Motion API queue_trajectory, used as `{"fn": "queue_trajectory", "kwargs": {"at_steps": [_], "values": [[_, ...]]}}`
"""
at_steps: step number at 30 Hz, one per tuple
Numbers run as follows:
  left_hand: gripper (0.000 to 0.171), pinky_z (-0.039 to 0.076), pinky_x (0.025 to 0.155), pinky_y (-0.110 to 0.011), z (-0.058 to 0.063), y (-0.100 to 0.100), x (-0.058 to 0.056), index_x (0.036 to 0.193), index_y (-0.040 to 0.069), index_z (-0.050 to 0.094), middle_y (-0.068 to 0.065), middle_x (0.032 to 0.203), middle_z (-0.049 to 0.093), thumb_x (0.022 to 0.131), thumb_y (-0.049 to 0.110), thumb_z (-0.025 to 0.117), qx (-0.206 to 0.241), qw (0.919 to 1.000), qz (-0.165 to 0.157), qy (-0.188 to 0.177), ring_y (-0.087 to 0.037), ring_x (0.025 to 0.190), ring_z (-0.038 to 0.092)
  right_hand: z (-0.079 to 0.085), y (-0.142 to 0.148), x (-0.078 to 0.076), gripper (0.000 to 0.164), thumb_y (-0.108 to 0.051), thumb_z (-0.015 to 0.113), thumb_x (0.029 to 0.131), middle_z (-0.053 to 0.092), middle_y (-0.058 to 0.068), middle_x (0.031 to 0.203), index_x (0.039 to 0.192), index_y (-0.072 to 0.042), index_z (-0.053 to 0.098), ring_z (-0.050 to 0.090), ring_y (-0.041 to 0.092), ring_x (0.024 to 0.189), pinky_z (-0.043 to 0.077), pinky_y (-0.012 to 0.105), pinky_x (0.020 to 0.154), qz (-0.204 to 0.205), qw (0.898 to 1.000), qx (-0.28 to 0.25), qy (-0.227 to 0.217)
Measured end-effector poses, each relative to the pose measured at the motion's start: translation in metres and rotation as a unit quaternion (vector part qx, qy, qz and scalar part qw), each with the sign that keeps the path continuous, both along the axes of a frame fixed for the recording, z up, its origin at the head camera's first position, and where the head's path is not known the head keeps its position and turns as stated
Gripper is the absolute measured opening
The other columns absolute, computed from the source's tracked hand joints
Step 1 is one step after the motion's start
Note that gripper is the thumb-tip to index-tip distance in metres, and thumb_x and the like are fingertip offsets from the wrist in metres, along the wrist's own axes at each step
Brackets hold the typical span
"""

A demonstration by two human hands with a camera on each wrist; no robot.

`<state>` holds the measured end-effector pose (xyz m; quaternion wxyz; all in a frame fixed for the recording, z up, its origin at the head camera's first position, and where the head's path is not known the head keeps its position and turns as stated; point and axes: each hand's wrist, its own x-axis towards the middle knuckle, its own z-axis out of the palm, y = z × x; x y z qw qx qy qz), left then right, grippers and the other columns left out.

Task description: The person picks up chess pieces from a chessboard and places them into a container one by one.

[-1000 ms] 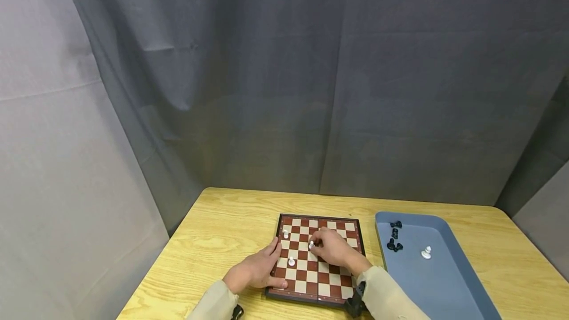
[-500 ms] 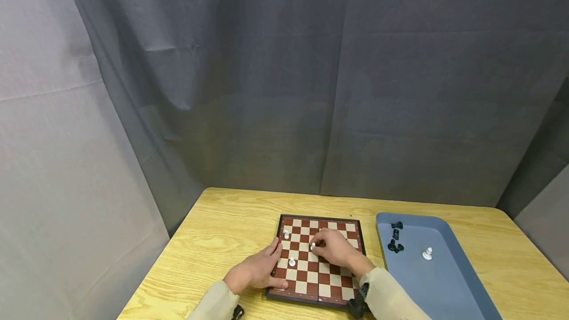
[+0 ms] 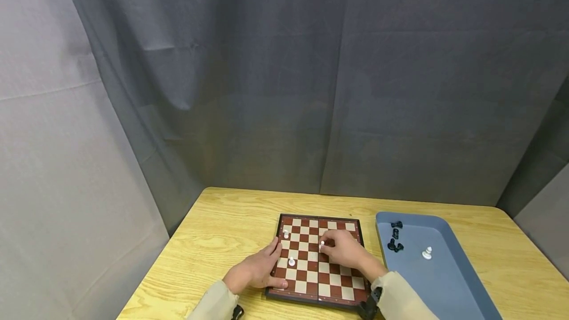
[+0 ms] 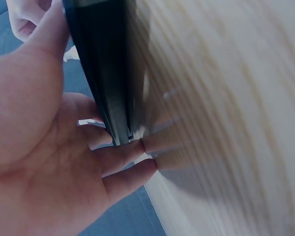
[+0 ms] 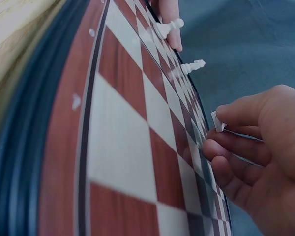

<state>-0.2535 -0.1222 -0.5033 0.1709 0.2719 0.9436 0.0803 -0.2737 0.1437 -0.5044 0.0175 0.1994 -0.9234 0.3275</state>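
Observation:
My right hand [image 3: 345, 251] pinches a small white chess piece [image 3: 322, 244] between thumb and fingertips, just right of the fold of the chessboard [image 3: 324, 289]. In the right wrist view the base of this piece [image 5: 218, 121] shows raised off the squares, its upper part hidden by the fingers. My left hand [image 3: 257, 268] rests along the board's left edge, fingers extended and thumb over the near left corner. The left wrist view has its fingertips [image 4: 146, 167] down at the tabletop beside the board's dark side. A white pawn [image 3: 291, 262] and another white piece [image 3: 286, 234] stand on the left half.
A blue-grey tray [image 3: 449, 280] stands right of the board. Inside it are several black chess pieces [image 3: 395, 233] lying by the left wall and one upright white piece [image 3: 427, 253]. The wooden table [image 3: 186, 260] reaches back to a grey curtain [image 3: 275, 88].
My right hand has shifted to the right with the white piece, across the board's fold. The left hand keeps its place, and the other pieces have not moved.

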Motion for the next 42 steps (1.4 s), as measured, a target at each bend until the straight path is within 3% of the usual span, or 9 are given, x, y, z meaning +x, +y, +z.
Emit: {"fn": "queue_trajectory", "kwargs": {"at_steps": [8, 14, 23, 30, 42], "values": [[0.101, 0.036, 0.104, -0.036, 0.001, 0.000, 0.000, 0.152, 0.006, 0.015, -0.013, 0.157, 0.005, 0.081, 0.065, 0.055, -0.001, 1.0000, -0.001, -0.002, -0.028, 0.139, 0.025, 0.006, 0.014, 0.005, 0.003, -0.012, 0.067, 0.088, 0.061, -0.007, 0.078, 0.090, -0.010, 0.067, 0.056, 0.009, 0.070, 0.047, 0.028, 0.059, -0.010, 1.000, -0.011, -0.024], [0.101, 0.037, 0.103, -0.037, 0.002, 0.000, 0.001, 0.152, 0.007, 0.016, -0.013, 0.157, 0.006, 0.080, 0.065, 0.056, -0.001, 1.0000, 0.001, -0.001, -0.028, 0.138, 0.028, 0.008, 0.027, 0.007, 0.004, -0.014, 0.064, 0.091, 0.059, -0.007, 0.077, 0.091, -0.009, 0.064, 0.054, 0.009, 0.068, 0.045, 0.027, 0.057, -0.008, 1.000, -0.010, -0.009], [0.100, 0.038, 0.102, -0.037, 0.000, 0.000, 0.001, 0.153, 0.008, 0.016, -0.011, 0.158, 0.006, 0.080, 0.065, 0.056, 0.002, 1.0000, 0.006, -0.003, -0.027, 0.138, 0.028, 0.013, 0.043, 0.010, 0.003, -0.012, 0.062, 0.092, 0.061, -0.004, 0.082, 0.093, -0.008, 0.061, 0.057, 0.011, 0.076, 0.048, 0.031, 0.064, -0.008, 0.998, -0.034, -0.045], [0.100, 0.038, 0.102, -0.036, 0.000, 0.000, 0.000, 0.153, 0.008, 0.016, -0.011, 0.158, 0.006, 0.080, 0.065, 0.056, -0.001, 1.0000, 0.007, 0.001, -0.027, 0.138, 0.028, 0.019, 0.052, 0.012, 0.004, -0.012, 0.060, 0.094, 0.059, -0.001, 0.083, 0.095, -0.008, 0.060, 0.056, 0.012, 0.074, 0.047, 0.031, 0.062, -0.009, 0.998, -0.041, -0.056], [0.100, 0.037, 0.103, -0.037, 0.000, 0.000, 0.001, 0.152, 0.008, 0.016, -0.011, 0.158, 0.005, 0.081, 0.065, 0.055, 0.000, 1.0000, 0.003, 0.001, -0.028, 0.138, 0.028, 0.025, 0.066, 0.017, 0.005, -0.009, 0.064, 0.090, 0.058, 0.000, 0.084, 0.093, -0.008, 0.060, 0.055, 0.015, 0.077, 0.048, 0.031, 0.063, -0.014, 0.998, -0.049, -0.034]]}}
